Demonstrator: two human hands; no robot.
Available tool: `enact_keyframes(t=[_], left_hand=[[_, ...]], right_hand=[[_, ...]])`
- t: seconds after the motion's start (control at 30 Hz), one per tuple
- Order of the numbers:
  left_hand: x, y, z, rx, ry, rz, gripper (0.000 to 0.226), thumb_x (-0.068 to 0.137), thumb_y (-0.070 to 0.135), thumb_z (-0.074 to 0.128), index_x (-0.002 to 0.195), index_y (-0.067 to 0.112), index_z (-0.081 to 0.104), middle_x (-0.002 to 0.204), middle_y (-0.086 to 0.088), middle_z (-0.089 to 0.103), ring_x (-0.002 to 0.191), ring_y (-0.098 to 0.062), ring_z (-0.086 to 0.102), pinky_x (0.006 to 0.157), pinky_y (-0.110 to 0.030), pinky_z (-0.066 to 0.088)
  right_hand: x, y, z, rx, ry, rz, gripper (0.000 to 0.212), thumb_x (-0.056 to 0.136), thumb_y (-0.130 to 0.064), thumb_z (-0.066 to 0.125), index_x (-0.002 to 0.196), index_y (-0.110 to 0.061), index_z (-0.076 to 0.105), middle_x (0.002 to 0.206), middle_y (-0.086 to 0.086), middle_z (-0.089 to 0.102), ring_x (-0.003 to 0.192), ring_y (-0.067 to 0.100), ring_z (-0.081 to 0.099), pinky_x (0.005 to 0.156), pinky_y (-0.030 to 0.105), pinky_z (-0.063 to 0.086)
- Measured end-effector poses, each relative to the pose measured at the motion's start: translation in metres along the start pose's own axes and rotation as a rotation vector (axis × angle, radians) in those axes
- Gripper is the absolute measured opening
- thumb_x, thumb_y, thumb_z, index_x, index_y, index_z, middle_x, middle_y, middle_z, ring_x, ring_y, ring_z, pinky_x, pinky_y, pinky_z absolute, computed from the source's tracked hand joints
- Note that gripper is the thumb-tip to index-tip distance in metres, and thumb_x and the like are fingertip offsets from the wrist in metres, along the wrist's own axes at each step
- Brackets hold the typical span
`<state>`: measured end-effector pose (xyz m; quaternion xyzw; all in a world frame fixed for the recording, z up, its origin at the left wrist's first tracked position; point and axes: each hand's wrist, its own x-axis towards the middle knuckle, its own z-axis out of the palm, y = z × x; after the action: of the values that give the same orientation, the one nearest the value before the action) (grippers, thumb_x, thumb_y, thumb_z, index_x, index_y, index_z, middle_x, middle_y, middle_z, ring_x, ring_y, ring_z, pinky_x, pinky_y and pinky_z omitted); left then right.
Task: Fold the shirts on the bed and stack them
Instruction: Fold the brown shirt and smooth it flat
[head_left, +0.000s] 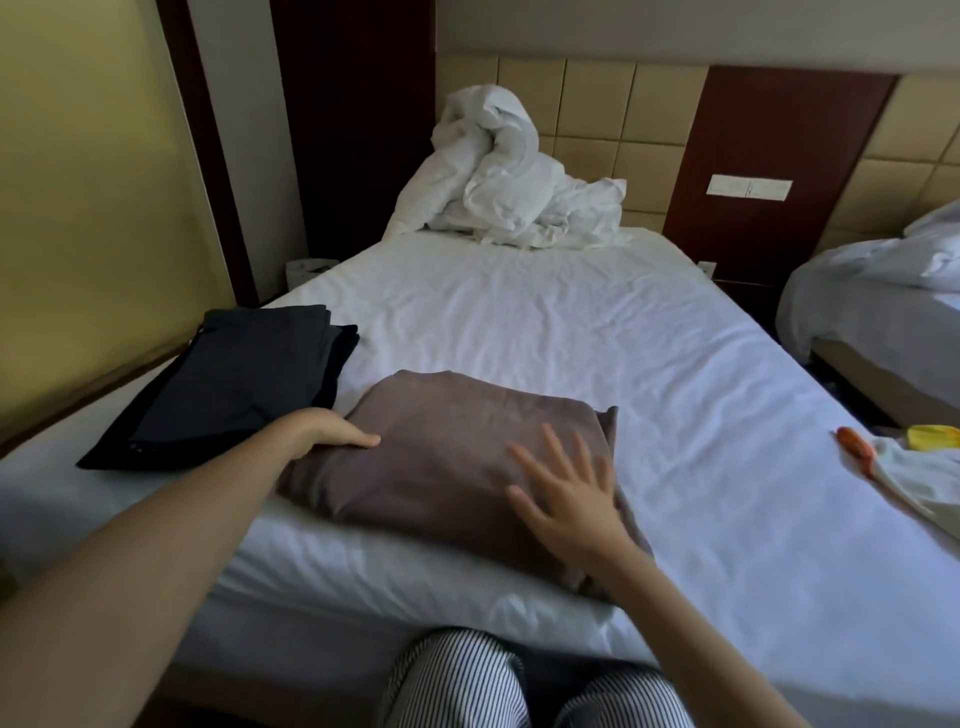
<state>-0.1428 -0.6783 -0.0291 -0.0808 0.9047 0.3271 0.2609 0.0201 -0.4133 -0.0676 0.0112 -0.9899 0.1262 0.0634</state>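
On the bed (571, 322), near edge, we hold one brown shirt (457, 441): left grip (332, 434) pinches its left side, right grip (571, 499) lies flat, fingers spread; dark stack (244, 379) sits leftward.

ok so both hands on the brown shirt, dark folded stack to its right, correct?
No. The head view shows the dark folded stack to the left of the brown shirt, not its right. The left hand and right hand are both on the shirt.
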Motion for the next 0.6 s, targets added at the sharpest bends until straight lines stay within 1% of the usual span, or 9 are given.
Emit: enact_keyframes(t=[0.1,0.17,0.27,0.37,0.43,0.47,0.53,0.57,0.6], left_hand=[[-0.004,-0.016,-0.010,-0.157,-0.075,-0.081,0.082,0.063,0.041,0.083,0.127,0.000,0.052,0.129,-0.017,0.055,0.115,-0.032,0.054,0.096,-0.042,0.046],[-0.011,-0.023,-0.011,-0.277,-0.047,-0.087,0.071,0.061,0.034,0.086,0.118,-0.001,0.060,0.114,-0.019,0.063,0.103,-0.033,0.060,0.090,-0.042,0.050],[-0.026,-0.011,-0.004,-0.329,0.014,-0.033,0.058,0.068,0.023,0.082,0.117,0.000,0.062,0.111,-0.017,0.064,0.103,-0.032,0.061,0.094,-0.041,0.049],[-0.053,0.040,0.004,-0.247,0.020,0.189,0.053,0.071,0.022,0.078,0.116,0.002,0.059,0.111,-0.015,0.063,0.096,-0.029,0.061,0.082,-0.035,0.052],[-0.083,0.077,0.023,-0.057,-0.017,0.384,0.054,0.066,0.028,0.077,0.112,0.005,0.059,0.111,-0.012,0.062,0.097,-0.026,0.061,0.080,-0.032,0.053],[-0.098,0.093,0.038,0.077,-0.038,0.467,0.052,0.068,0.028,0.075,0.111,0.003,0.059,0.107,-0.012,0.063,0.097,-0.027,0.062,0.077,-0.029,0.053],[-0.125,0.116,0.079,0.348,-0.022,0.592,0.035,0.077,0.020,0.067,0.103,-0.003,0.060,0.088,-0.011,0.061,0.086,-0.027,0.062,0.058,-0.024,0.046],[-0.137,0.124,0.104,0.445,0.012,0.639,0.023,0.081,0.015,0.062,0.096,-0.002,0.059,0.078,-0.010,0.057,0.077,-0.026,0.058,0.052,-0.025,0.040],[-0.143,0.129,0.128,0.509,0.039,0.670,0.013,0.083,0.010,0.058,0.090,-0.001,0.059,0.072,-0.007,0.053,0.070,-0.024,0.054,0.050,-0.025,0.037]], right_hand=[[0.000,-0.014,0.031,-0.101,-0.226,-0.072,0.079,0.064,-0.086,-0.006,0.139,-0.060,-0.002,0.158,-0.004,-0.009,0.142,0.037,-0.015,0.109,0.061,-0.011],[0.002,-0.012,0.037,-0.121,-0.249,-0.045,0.064,0.075,-0.080,0.003,0.136,-0.062,-0.008,0.158,-0.003,-0.009,0.141,0.039,-0.015,0.109,0.062,-0.011],[0.002,-0.013,0.034,-0.145,-0.280,-0.037,0.051,0.090,-0.068,0.017,0.135,-0.063,-0.007,0.158,-0.002,-0.010,0.141,0.039,-0.016,0.109,0.062,-0.011],[0.006,-0.012,0.027,-0.100,-0.358,-0.032,0.050,0.092,-0.064,0.023,0.137,-0.062,0.002,0.158,-0.005,-0.007,0.142,0.035,-0.017,0.109,0.059,-0.014],[0.006,-0.004,0.017,0.106,-0.374,-0.045,0.048,0.096,-0.052,0.035,0.141,-0.054,0.018,0.157,-0.006,0.007,0.144,0.030,-0.008,0.113,0.050,-0.009],[0.005,0.003,0.010,0.311,-0.316,-0.034,0.045,0.098,-0.040,0.041,0.141,-0.043,0.031,0.153,-0.003,0.024,0.144,0.026,0.007,0.116,0.042,0.003],[-0.007,0.021,-0.006,0.733,-0.042,0.160,0.036,0.097,-0.018,0.048,0.133,-0.017,0.051,0.131,0.004,0.052,0.127,0.019,0.041,0.103,0.025,0.032],[-0.014,0.035,-0.013,0.841,0.128,0.286,0.033,0.096,-0.012,0.048,0.128,-0.010,0.055,0.125,0.006,0.057,0.120,0.019,0.048,0.098,0.024,0.037],[-0.022,0.050,-0.019,0.873,0.266,0.389,0.033,0.096,-0.010,0.047,0.127,-0.007,0.056,0.125,0.008,0.058,0.119,0.020,0.050,0.099,0.027,0.038]])
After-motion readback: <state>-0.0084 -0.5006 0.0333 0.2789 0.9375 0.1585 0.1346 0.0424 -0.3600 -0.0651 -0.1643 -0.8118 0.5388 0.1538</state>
